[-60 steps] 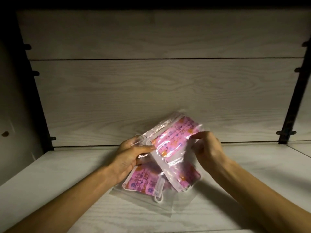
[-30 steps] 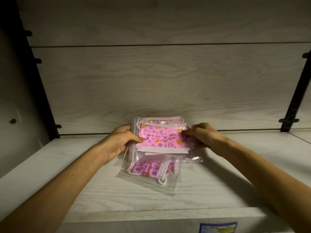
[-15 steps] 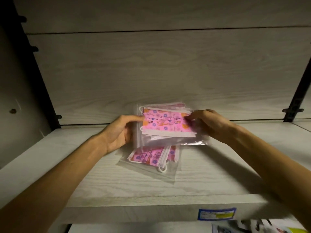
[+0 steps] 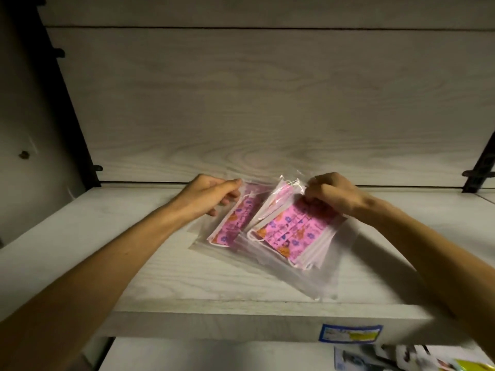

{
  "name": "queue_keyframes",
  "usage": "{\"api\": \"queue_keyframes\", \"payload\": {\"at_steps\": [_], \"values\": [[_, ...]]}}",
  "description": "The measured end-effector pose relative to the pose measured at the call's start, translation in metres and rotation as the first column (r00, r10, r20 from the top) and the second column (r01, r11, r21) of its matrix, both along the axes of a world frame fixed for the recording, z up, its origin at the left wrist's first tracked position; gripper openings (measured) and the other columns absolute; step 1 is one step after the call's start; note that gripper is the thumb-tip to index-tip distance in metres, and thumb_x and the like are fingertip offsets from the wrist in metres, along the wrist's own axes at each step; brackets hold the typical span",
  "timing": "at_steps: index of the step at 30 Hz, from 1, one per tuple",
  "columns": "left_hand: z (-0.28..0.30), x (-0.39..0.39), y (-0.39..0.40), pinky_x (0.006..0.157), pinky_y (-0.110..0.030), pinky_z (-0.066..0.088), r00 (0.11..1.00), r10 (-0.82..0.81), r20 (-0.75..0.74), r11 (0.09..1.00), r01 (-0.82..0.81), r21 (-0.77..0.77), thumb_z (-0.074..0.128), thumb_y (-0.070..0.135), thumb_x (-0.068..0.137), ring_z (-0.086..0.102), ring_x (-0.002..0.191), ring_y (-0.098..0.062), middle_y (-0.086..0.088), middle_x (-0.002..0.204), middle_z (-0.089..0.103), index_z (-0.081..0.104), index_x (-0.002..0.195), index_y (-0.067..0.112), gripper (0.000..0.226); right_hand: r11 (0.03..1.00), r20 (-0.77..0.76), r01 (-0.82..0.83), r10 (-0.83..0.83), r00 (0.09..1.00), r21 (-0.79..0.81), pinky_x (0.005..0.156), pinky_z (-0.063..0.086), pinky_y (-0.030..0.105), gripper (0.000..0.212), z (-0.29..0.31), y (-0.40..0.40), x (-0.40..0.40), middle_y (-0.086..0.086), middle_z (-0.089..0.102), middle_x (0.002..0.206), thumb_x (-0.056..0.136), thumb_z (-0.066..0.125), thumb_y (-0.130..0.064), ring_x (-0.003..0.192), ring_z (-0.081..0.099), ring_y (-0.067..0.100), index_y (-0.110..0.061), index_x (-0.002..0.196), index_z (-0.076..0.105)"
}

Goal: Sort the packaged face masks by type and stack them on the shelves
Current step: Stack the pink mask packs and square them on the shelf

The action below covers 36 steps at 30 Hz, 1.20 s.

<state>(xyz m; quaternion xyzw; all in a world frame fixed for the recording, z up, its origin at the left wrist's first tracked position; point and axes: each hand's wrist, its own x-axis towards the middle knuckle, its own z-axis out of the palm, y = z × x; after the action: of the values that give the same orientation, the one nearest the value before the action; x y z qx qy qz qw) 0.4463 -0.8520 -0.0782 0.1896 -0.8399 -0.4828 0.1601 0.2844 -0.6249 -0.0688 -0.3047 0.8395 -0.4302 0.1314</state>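
Fingers (image 4: 318, 195) of both hands on two pink mask packs (image 4: 292, 234), one apiece

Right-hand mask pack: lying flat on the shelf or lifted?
Partly lifted: the right hand pinches the mask pack by its top edge, tilting it; its lower end reaches the shelf.
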Motion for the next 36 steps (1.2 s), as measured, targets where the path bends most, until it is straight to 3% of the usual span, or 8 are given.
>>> {"api": "queue_keyframes", "payload": {"at_steps": [4,9,11,14,19,26,32,36], "values": [[0.001,-0.002,0.000,0.067,-0.027,0.056,1.000,-0.016,-0.020,0.996,0.018,0.093,0.061,0.050,0.095,0.076,0.089,-0.012,0.006,0.099,0.079,0.078,0.098,0.017,0.038,0.999,-0.005,-0.048,0.048,0.999,0.011,0.059,0.052,0.028,0.023,-0.002,-0.003,0.002,0.001,0.071,0.071,0.085,0.076,-0.026,0.063,0.063,0.015,-0.004,0.091,0.071],[0.009,0.001,-0.003,0.064,-0.029,0.059,0.995,-0.088,-0.044,0.929,0.098,0.356,0.059,0.056,0.094,0.076,0.098,-0.021,-0.001,0.108,0.078,0.076,0.106,0.013,0.048,0.993,-0.087,-0.086,0.094,0.992,0.086,0.058,0.056,0.029,0.032,-0.004,-0.001,0.005,-0.001,0.072,0.071,0.078,0.084,-0.035,0.062,0.065,0.012,-0.008,0.084,0.068],[0.011,0.002,-0.003,0.065,-0.029,0.058,0.992,-0.124,-0.039,0.881,0.128,0.455,0.058,0.057,0.093,0.074,0.103,-0.022,-0.005,0.111,0.077,0.074,0.111,0.010,0.053,0.993,-0.066,-0.076,0.082,0.994,0.094,0.069,0.060,0.038,0.038,-0.003,-0.001,0.002,0.004,0.073,0.077,0.075,0.086,-0.035,0.067,0.067,0.015,-0.004,0.087,0.067],[0.013,0.001,-0.002,0.073,-0.034,0.060,0.997,-0.051,-0.059,0.856,0.074,0.512,0.058,0.053,0.095,0.074,0.104,-0.024,-0.008,0.111,0.077,0.073,0.110,0.008,0.051,0.991,-0.047,-0.068,0.074,0.996,0.117,0.066,0.056,0.038,0.036,-0.001,0.001,0.000,0.000,0.065,0.071,0.070,0.090,-0.034,0.066,0.062,0.016,-0.014,0.074,0.059],[0.010,0.002,-0.004,0.067,-0.034,0.063,0.992,0.113,-0.059,0.889,-0.075,0.451,0.064,0.026,0.098,0.073,0.095,-0.025,-0.019,0.116,0.073,0.071,0.108,0.004,0.025,0.985,-0.021,-0.061,0.065,0.998,0.161,0.055,0.046,0.025,0.033,0.006,0.007,-0.005,-0.004,0.065,0.066,0.072,0.090,-0.029,0.060,0.060,0.012,-0.018,0.071,0.059],[0.004,0.002,-0.001,0.055,-0.024,0.055,1.000,0.024,0.011,0.944,-0.027,0.328,0.068,0.011,0.094,0.071,0.080,-0.019,-0.009,0.096,0.078,0.072,0.108,0.008,0.015,0.992,0.027,-0.065,0.062,0.998,0.112,0.049,0.048,0.020,0.024,0.009,0.007,0.006,0.001,0.071,0.069,0.075,0.088,-0.020,0.058,0.064,0.011,-0.012,0.083,0.067],[0.000,0.002,0.001,0.040,-0.014,0.038,0.997,-0.025,0.067,0.953,0.004,0.302,0.078,0.002,0.083,0.052,0.049,-0.003,0.002,0.066,0.064,0.072,0.097,0.017,0.022,0.968,0.001,0.018,-0.019,1.000,0.251,0.090,0.057,0.038,0.037,0.018,0.014,0.010,0.008,0.078,0.092,0.068,0.091,-0.035,0.095,0.073,0.028,-0.018,0.097,0.076],[0.000,0.000,0.003,0.039,-0.015,0.033,0.997,-0.027,0.077,0.968,0.007,0.249,0.080,0.004,0.080,0.046,0.043,-0.003,0.001,0.064,0.059,0.073,0.107,0.015,0.030,0.954,0.056,-0.043,0.027,0.998,0.298,0.091,0.058,0.044,0.030,0.022,0.021,0.010,0.012,0.079,0.089,0.068,0.090,-0.032,0.092,0.074,0.034,-0.010,0.086,0.080]]}}
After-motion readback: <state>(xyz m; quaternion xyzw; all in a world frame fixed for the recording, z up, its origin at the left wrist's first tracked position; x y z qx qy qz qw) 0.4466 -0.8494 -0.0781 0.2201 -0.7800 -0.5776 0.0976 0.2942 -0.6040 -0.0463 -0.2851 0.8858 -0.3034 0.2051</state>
